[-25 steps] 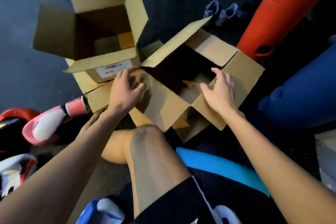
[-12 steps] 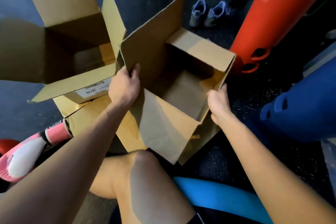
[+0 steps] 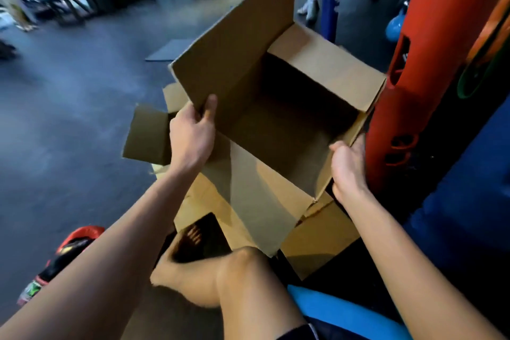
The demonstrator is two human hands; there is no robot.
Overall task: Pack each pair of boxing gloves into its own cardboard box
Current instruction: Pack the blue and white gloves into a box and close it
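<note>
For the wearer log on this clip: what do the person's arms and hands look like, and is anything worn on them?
No sleeves: the left forearm and right forearm are bare up to the frame edge. The left hand and right hand wear no gloves, and no watch, band or ring shows. The only clothing in view is dark shorts with a thin white trim.

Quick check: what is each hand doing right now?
Left hand: grips the left side of the cardboard box.
Right hand: grips its right wall edge.

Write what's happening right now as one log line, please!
left hand: holds cardboard box left side | right hand: holds right wall | box: open, empty | red boxing glove: on floor, unpacked
</note>
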